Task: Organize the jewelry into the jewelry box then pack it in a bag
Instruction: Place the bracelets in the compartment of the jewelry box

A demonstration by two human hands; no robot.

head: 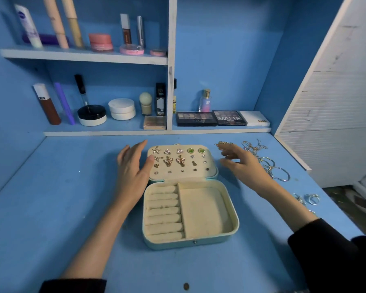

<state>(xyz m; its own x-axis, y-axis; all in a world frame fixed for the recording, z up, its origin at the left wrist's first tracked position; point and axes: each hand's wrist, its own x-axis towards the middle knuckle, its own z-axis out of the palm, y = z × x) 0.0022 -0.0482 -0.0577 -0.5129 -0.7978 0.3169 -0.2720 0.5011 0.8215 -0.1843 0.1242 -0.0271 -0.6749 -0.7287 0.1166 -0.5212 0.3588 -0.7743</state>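
Hands, two, bare, both holding nothing. Left hand (133, 168): fingers straight and spread, thumb touching the left edge of the box lid (211, 167). Right hand (241, 163): fingers loosely spread, hovering just right of the lid, fingertips near a gold chain (223, 143) lying on the table (51, 208). Box (190, 243): pale teal, cream lining, open flat at the middle of the table between the two hands, lid folded back away from the person. Lid panel carries earrings (179, 159) in rows: starfish, triangles, a green-stone pair, winged gold drops, small studs below. Base, left part: ring rolls (164, 210), bare cream showing. Base, right part: one wide tray (203, 210), bare lining showing. Loose jewelry on the table right of the box, apart from it: tangled chains (254, 147), silver hoops (280, 174), rings (312, 198) nearer the person. Lower shelf (156, 133) behind: eyeshadow palettes (195, 119), jars (91, 115), a perfume bottle (205, 100), tubes. Upper shelf (82, 56): more tubes, pink compacts (100, 42).
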